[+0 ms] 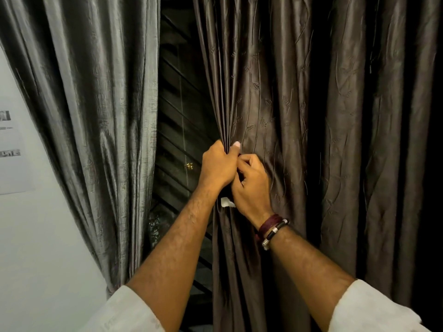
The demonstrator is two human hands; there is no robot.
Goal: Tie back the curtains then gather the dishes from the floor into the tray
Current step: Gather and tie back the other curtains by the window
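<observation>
Item: right-hand curtain (299, 116) — dark brown, glossy, embroidered with thin stem-like lines, hanging in deep vertical folds across the centre and right of my view. Its inner edge is bunched into tight pleats where I hold it, at about mid-height.

My left hand (217, 167): grip closed as a fist around the gathered edge, thumb tip showing pale at the top against the fabric. My right hand (251, 185): just beside and slightly below the left, touching it, fingers curled narrow into the same bunch of cloth; what exactly the fingertips pinch is hidden by the left hand. A small white tag (226, 202) shows between the two wrists, on the curtain's edge.

On my right wrist: a maroon cord bracelet (268, 224) and a black band with silver fittings (275, 232), side by side. Both forearms are bare, with off-white sleeves (374, 307) pushed back near the elbows.

Left-hand curtain (96, 116) — same sheen, lit greyer, hanging apart from the right one and narrowing toward the bottom.

Between the two curtains: a dark gap showing slanted window bars (175, 130) and a few small lights beyond.

Far left: white wall (36, 236) with a printed paper sheet (12, 159) stuck on it, text too blurred to read.
</observation>
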